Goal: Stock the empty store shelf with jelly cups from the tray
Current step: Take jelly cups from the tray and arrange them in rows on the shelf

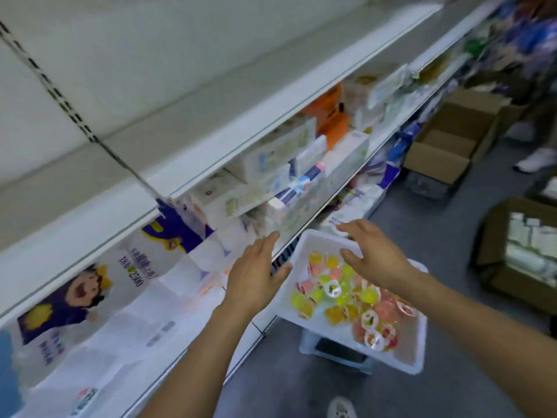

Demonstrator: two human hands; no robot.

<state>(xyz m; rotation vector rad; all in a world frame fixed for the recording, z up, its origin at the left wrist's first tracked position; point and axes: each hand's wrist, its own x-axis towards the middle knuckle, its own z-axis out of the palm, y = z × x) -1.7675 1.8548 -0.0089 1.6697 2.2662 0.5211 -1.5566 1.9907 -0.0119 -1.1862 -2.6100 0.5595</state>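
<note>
A white tray [313, 245] stands low at centre right on a small white stool, holding several jelly cups [340, 294] in yellow, orange and pink. My left hand [256, 273] hovers at the tray's left rim with straight fingers and holds nothing. My right hand [370, 254] is spread above the tray's far end, fingers extended over the cups, also with nothing in it. The bare white shelf [187, 116] runs diagonally across the upper left, above both hands.
The shelf below [271, 182] is packed with tissue boxes and packets; large tissue packs [99, 297] fill the lower left. Open cardboard boxes [446, 146] sit on the grey floor at right. Another person's shoe [536, 159] shows at far right, my own shoe [340, 408] at the bottom.
</note>
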